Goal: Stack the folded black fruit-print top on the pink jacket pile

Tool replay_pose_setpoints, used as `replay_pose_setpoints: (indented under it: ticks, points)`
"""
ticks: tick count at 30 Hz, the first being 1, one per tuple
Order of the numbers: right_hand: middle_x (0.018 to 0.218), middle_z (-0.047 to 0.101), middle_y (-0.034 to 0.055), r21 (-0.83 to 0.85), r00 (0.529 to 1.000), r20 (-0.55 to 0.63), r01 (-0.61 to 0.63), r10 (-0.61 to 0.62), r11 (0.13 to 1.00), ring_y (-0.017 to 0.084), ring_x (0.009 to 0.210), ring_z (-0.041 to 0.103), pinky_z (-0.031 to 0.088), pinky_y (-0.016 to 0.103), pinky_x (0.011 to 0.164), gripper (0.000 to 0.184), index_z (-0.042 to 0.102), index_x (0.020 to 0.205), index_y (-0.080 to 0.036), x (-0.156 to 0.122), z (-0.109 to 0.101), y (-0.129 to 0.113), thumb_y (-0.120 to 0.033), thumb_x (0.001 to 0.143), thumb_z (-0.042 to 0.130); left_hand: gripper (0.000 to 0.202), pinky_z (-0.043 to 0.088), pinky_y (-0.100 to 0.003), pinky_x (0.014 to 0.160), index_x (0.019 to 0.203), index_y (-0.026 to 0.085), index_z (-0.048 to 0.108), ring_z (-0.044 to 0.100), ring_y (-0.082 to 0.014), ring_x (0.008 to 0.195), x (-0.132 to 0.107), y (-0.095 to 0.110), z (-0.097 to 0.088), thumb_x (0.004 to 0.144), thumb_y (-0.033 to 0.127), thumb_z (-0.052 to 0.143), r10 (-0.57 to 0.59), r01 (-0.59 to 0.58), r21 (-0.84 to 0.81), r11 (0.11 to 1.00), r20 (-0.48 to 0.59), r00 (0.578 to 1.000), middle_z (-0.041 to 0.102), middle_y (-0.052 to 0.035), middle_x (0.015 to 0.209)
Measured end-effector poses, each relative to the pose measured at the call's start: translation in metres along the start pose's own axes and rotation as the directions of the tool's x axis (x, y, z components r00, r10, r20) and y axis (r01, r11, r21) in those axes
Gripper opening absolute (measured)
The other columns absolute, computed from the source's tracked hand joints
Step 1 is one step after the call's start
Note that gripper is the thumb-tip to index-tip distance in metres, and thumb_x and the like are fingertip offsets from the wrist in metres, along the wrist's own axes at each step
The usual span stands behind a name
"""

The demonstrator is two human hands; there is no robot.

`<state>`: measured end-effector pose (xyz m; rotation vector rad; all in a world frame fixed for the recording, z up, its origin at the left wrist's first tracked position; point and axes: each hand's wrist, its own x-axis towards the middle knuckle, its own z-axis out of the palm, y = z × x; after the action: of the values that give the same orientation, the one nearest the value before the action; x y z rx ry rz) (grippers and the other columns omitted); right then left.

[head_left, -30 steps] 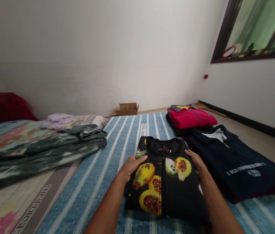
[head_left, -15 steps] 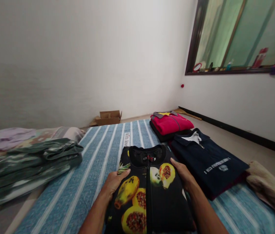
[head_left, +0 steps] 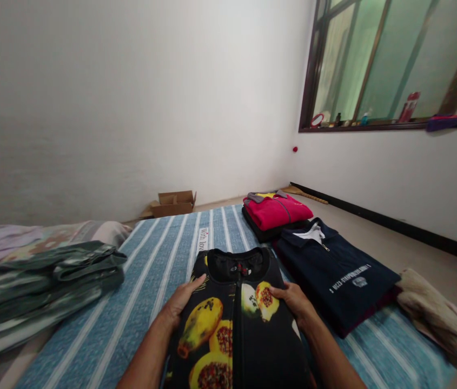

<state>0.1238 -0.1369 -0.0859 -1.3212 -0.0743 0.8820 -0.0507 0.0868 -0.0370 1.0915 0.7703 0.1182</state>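
A folded black zip jacket (head_left: 266, 335) with yellow papaya prints lies in front of me, its round collar pointing away. My left hand (head_left: 182, 297) grips its left edge, thumb on top and the other fingers hidden at the side or beneath. On the opposite edge my right hand (head_left: 295, 303) grips too, its thumb lying over a papaya print. Just right of the jacket is a folded navy zip-collar top (head_left: 345, 275) with white lettering, stacked on a dark red garment. Beneath all these spreads a blue striped bed sheet (head_left: 151, 270).
Behind the navy top sits a folded pink garment (head_left: 279, 210) on a black one. Crumpled green patterned clothing (head_left: 50, 286) lies at left, a beige cloth (head_left: 435, 313) at right. A cardboard box (head_left: 174, 203) stands by the wall, below and left of a window (head_left: 390, 65).
My view has turned slightly right and up. My right hand has shifted inward on the jacket, its thumb now over the papaya print. The left hand keeps its hold.
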Motion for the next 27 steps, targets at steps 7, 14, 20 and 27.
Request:
replay_pose_setpoints:
  ticks: [7,14,20,27]
  points:
    - [0.076,0.071,0.0053,-0.085,0.984,0.024,0.180,-0.179,0.980,0.025,0.070,0.067,0.054,0.034,0.066,0.045,0.064,0.092,-0.015,-0.013,0.007,-0.010,-0.024,0.050,0.075,0.028,0.056,-0.033,0.062,0.078,0.011,0.067,0.069,-0.0257,0.061,-0.002,-0.001,0.004,0.066,0.035,0.073,0.094,-0.094,-0.018,0.995,-0.015,0.995,0.072,-0.0104,0.069]
    - [0.078,0.071,0.0030,-0.123,0.952,0.141,0.289,-0.272,0.949,0.023,0.068,0.066,0.053,0.033,0.064,0.047,0.063,0.094,-0.016,-0.034,-0.004,-0.061,-0.031,0.051,0.076,0.022,0.056,-0.034,0.059,0.091,0.013,0.065,0.069,-0.0248,0.062,-0.033,0.020,0.045,0.073,0.026,0.067,0.225,-0.227,-0.015,0.974,-0.105,0.969,0.072,-0.0099,0.074]
    - [0.082,0.071,0.0027,-0.209,0.929,0.207,0.349,-0.307,0.914,0.020,0.068,0.067,0.053,0.030,0.062,0.047,0.062,0.097,-0.019,-0.050,-0.052,-0.150,-0.031,0.055,0.078,0.026,0.056,-0.033,0.058,0.095,0.011,0.065,0.068,-0.0226,0.059,-0.039,0.047,0.121,0.073,0.024,0.068,0.366,-0.376,-0.099,0.921,-0.111,0.924,0.072,-0.0095,0.072]
    - [0.086,0.071,0.0065,-0.394,0.975,0.117,0.221,-0.190,0.892,0.020,0.067,0.066,0.054,0.029,0.058,0.037,0.063,0.097,-0.019,-0.028,-0.138,-0.231,-0.022,0.062,0.075,0.032,0.055,-0.030,0.062,0.087,0.010,0.067,0.068,-0.0209,0.065,0.012,0.043,0.222,0.063,0.030,0.076,0.475,-0.483,-0.188,0.855,-0.086,0.875,0.071,-0.0076,0.070]
